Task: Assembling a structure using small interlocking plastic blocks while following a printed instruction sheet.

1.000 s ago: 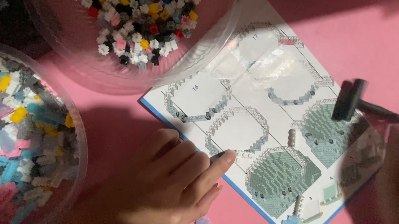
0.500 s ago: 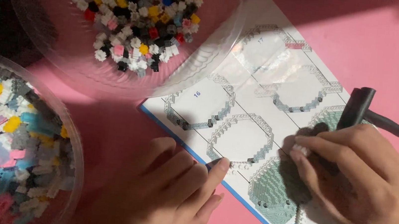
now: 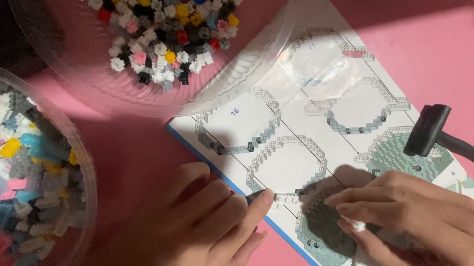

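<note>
Two bowls of bricks (image 3: pixel 11 184) sit left of my hands. My left hand (image 3: pixel 189 234) lies flat, fingertip pinning the instruction sheet (image 3: pixel 258 153); my right hand (image 3: pixel 422 231) pinches a tiny white brick (image 3: pixel 357 226): light, hard, slippery, best gripped by its sides.

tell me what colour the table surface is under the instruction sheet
Pink, seen in the head view: the table around the instruction sheet.
</note>
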